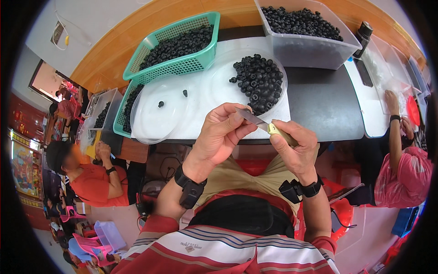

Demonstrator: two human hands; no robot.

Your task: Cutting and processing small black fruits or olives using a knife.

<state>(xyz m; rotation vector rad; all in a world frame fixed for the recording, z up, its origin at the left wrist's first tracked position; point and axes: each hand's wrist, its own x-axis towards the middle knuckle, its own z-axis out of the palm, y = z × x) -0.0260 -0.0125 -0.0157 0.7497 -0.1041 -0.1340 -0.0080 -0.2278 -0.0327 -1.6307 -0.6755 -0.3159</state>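
Observation:
In front of my body, just past the table's near edge, my right hand (296,144) is closed round the pale yellow handle of a small knife (255,119). Its blade points left, toward the fingertips of my left hand (222,130). Those fingers are pinched on a small black part (248,109), mostly hidden by fingers and blade. Beyond my hands, a round clear plastic tray (218,91) holds a heap of black ring-like parts (261,84). Left of it, a second round clear tray (148,121) has two loose black parts (160,104) on it.
A green basket (171,64) and a clear bin (305,52), both full of black parts, stand at the back. Further right are a dark spray can (363,39) and a phone (363,72). Co-workers sit left, in an orange shirt (102,182), and right, in pink (406,178).

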